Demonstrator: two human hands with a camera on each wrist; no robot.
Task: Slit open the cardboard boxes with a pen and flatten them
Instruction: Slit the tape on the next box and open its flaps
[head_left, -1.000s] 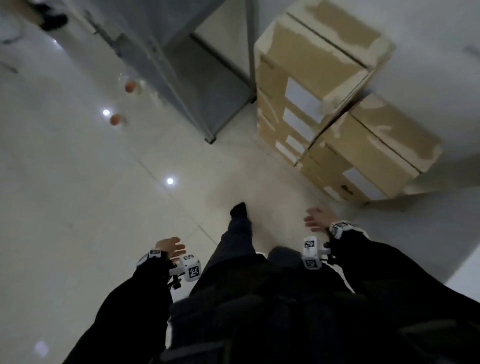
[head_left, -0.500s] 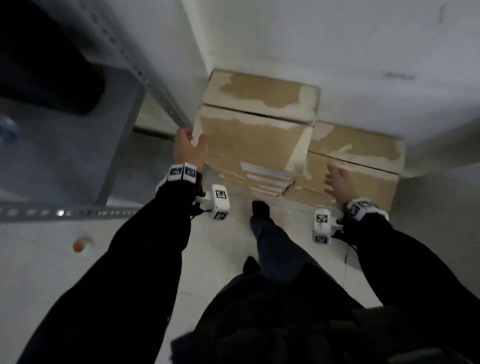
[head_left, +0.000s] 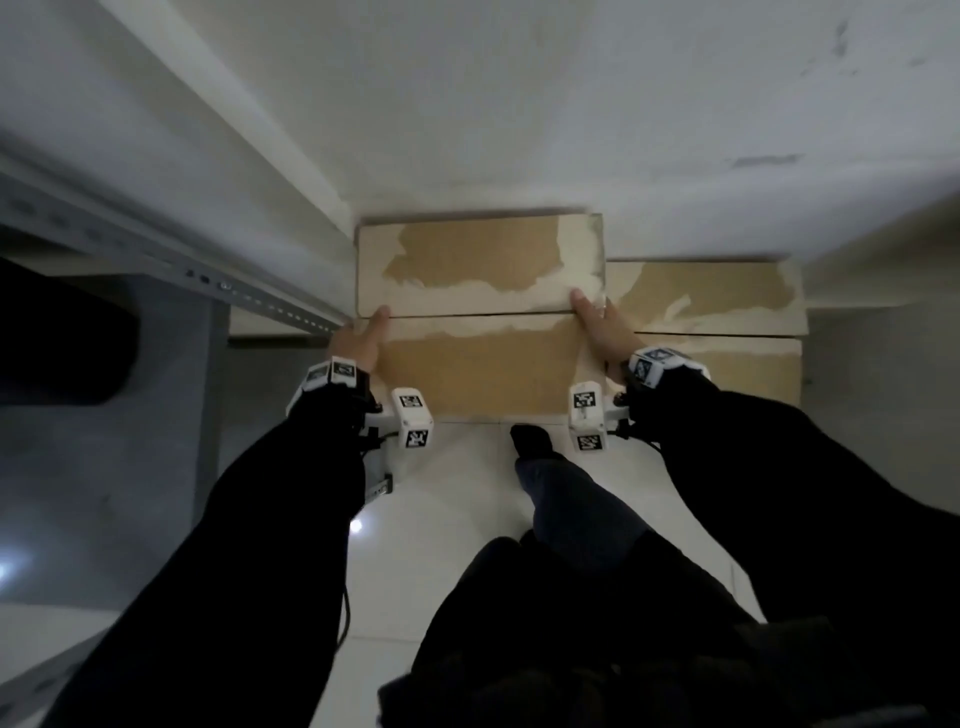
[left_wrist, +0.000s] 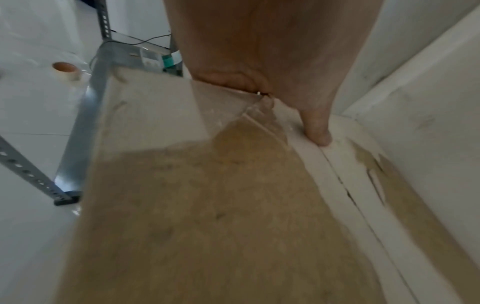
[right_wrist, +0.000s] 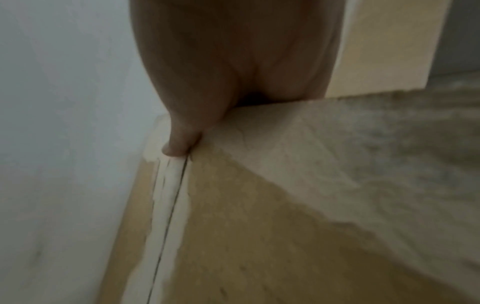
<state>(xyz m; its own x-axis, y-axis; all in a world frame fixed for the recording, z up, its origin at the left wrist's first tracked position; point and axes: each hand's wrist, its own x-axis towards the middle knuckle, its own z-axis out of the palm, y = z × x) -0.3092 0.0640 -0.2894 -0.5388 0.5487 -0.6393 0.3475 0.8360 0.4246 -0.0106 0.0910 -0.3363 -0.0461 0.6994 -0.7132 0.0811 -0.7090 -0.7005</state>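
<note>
A tall brown cardboard box (head_left: 478, 358) with torn white patches along its closed top seam stands against the wall. A lower box (head_left: 727, 306) of the same kind sits to its right. My left hand (head_left: 361, 340) grips the tall box's left end, thumb (left_wrist: 318, 131) lying on top at the seam, fingers down the side. At the box's right end my right hand (head_left: 597, 327) grips the same way, its thumb (right_wrist: 179, 144) beside the seam. The top of the box (left_wrist: 207, 205) (right_wrist: 259, 226) fills both wrist views. No pen shows in any view.
A grey metal rack (head_left: 156, 249) with perforated posts stands close on the left, and the white wall (head_left: 519, 104) is right behind the boxes. A roll of tape (left_wrist: 66, 70) lies on the white tile floor beyond the rack. My foot (head_left: 530, 441) is at the box's base.
I have stepped up to the boxes. Both hands rose from beside my legs; the right hand moved from over the lower box to the tall box's right end.
</note>
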